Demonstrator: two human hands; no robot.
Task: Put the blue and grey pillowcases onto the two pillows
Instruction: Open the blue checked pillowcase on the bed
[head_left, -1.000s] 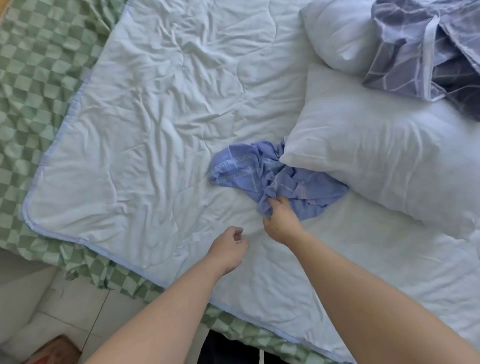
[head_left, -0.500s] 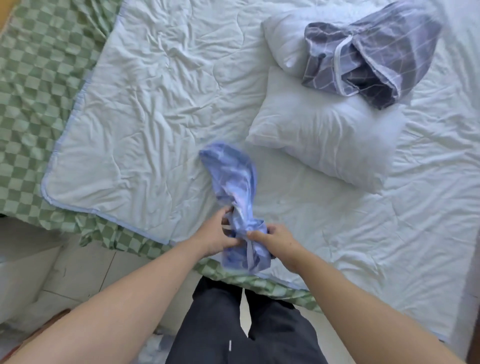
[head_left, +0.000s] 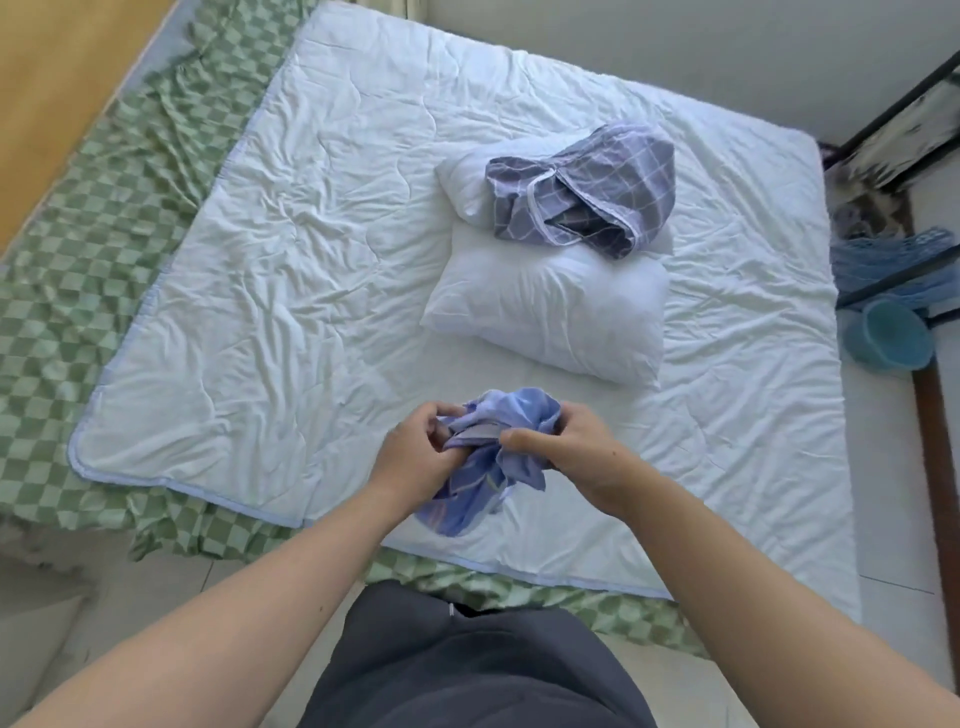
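Observation:
The blue pillowcase (head_left: 485, 467) is bunched up and lifted off the bed, held between both hands above the bed's near edge. My left hand (head_left: 415, 452) grips its left side with curled fingers. My right hand (head_left: 569, 447) grips its right side. Two bare white pillows lie in the middle of the bed: the nearer pillow (head_left: 550, 312) and the farther pillow (head_left: 465, 182). The crumpled grey checked pillowcase (head_left: 597, 192) lies on top of them, covering much of the farther one.
A white quilt (head_left: 311, 260) covers the bed over a green checked sheet (head_left: 57, 291). A wooden board (head_left: 47, 88) runs along the left. On the right stand a dark metal frame (head_left: 904, 104), blue cloth (head_left: 883, 270) and a teal bucket (head_left: 893, 338).
My right hand lifted the blue pillowcase off the quilt beside the pillow and drew it toward me. My left hand joined it, and both now bunch the fabric. The view pulled back.

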